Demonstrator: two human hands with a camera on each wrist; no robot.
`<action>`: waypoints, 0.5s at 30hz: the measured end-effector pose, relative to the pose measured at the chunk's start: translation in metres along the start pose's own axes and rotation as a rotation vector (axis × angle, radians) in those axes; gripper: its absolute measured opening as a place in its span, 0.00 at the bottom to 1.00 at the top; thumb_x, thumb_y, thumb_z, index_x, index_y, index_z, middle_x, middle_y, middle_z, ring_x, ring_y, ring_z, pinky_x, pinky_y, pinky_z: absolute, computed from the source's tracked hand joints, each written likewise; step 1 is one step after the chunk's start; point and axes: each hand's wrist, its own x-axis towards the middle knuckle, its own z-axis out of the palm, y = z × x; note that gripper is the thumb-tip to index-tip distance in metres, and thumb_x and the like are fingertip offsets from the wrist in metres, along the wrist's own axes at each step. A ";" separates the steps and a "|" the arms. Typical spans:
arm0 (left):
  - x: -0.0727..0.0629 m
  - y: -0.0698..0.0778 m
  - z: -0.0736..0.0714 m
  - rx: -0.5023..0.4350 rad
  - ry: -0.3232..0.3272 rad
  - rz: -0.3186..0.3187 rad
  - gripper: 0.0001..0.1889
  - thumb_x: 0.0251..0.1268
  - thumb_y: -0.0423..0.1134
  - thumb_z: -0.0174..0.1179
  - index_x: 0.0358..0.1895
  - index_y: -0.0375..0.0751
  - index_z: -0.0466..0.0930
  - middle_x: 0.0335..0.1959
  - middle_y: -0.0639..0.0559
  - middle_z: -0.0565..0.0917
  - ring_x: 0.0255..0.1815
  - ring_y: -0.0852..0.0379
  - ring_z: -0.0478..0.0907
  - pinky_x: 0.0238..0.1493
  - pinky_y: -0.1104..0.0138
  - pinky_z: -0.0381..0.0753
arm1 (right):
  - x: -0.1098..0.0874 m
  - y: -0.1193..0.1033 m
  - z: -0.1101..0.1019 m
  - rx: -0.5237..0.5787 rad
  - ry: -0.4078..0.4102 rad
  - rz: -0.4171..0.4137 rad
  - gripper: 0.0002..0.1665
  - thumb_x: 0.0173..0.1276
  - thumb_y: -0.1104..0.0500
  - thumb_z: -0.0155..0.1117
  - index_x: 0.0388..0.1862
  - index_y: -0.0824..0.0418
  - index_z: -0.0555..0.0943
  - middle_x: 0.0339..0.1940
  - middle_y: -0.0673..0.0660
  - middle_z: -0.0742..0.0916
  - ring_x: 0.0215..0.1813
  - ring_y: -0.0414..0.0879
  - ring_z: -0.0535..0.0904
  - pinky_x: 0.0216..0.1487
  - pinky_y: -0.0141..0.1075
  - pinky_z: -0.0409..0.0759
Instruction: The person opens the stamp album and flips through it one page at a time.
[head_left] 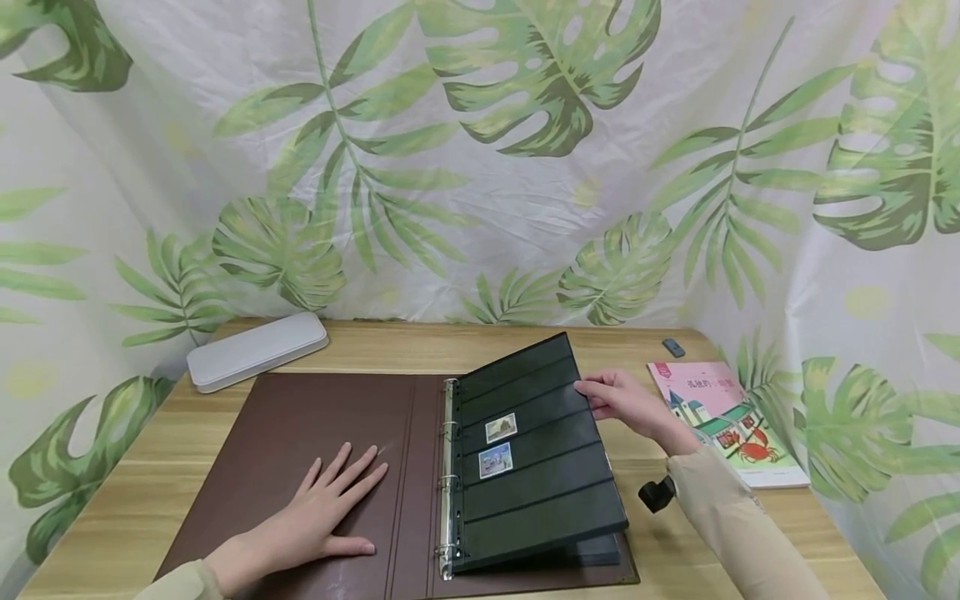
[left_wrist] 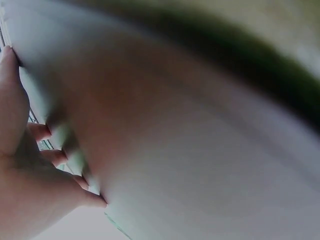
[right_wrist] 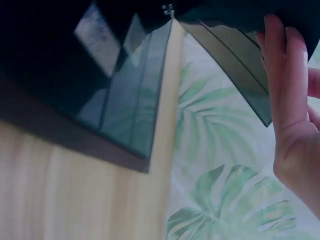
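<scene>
A brown ring-binder stamp album [head_left: 315, 412] lies spread on the table, its metal rings [head_left: 448, 481] along the spine. Flat on the left cover rests my left hand [head_left: 315, 512], fingers spread. My right hand [head_left: 626, 404] pinches the right edge of a black stamp page [head_left: 540, 500], which is lifted and tilted on the rings. Two stamps sit in its strips, a yellowish stamp [head_left: 501, 427] above a bluish stamp [head_left: 496, 460]. Beneath the raised page, the right wrist view shows another black page [right_wrist: 125, 112] with a pale stamp [right_wrist: 98, 41].
A light grey case [head_left: 257, 350] stands at the table's back left. On the right lies a pink picture book [head_left: 731, 421] with a red crab, and behind it a small dark object [head_left: 673, 347]. A leaf-patterned curtain [head_left: 480, 192] surrounds the wooden table [head_left: 382, 346].
</scene>
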 end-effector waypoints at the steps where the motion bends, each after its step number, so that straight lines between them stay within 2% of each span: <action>1: 0.000 0.000 0.000 0.001 -0.001 -0.001 0.48 0.55 0.70 0.60 0.74 0.44 0.65 0.79 0.47 0.60 0.74 0.73 0.15 0.57 0.28 0.61 | 0.000 -0.004 0.001 0.009 0.000 -0.006 0.13 0.79 0.60 0.49 0.40 0.58 0.82 0.32 0.45 0.90 0.36 0.35 0.87 0.41 0.31 0.86; 8: 0.000 0.000 0.000 0.005 0.005 -0.008 0.48 0.55 0.71 0.60 0.74 0.45 0.65 0.78 0.45 0.62 0.76 0.70 0.18 0.58 0.28 0.61 | 0.002 -0.028 0.005 0.038 0.035 -0.045 0.11 0.78 0.60 0.51 0.41 0.59 0.82 0.33 0.46 0.90 0.37 0.36 0.88 0.41 0.32 0.87; 13: -0.001 -0.001 0.002 0.002 -0.001 -0.013 0.48 0.56 0.71 0.59 0.75 0.46 0.64 0.78 0.43 0.62 0.82 0.57 0.28 0.59 0.28 0.61 | 0.004 -0.038 0.013 0.030 0.034 -0.077 0.11 0.79 0.58 0.50 0.45 0.59 0.80 0.33 0.45 0.88 0.36 0.35 0.86 0.43 0.31 0.86; 15: -0.001 -0.002 0.003 -0.001 0.001 -0.012 0.48 0.56 0.71 0.59 0.75 0.46 0.64 0.78 0.43 0.62 0.82 0.56 0.29 0.59 0.27 0.61 | 0.004 -0.041 0.018 0.020 0.036 -0.098 0.12 0.80 0.57 0.50 0.49 0.62 0.79 0.33 0.45 0.87 0.35 0.35 0.85 0.43 0.30 0.86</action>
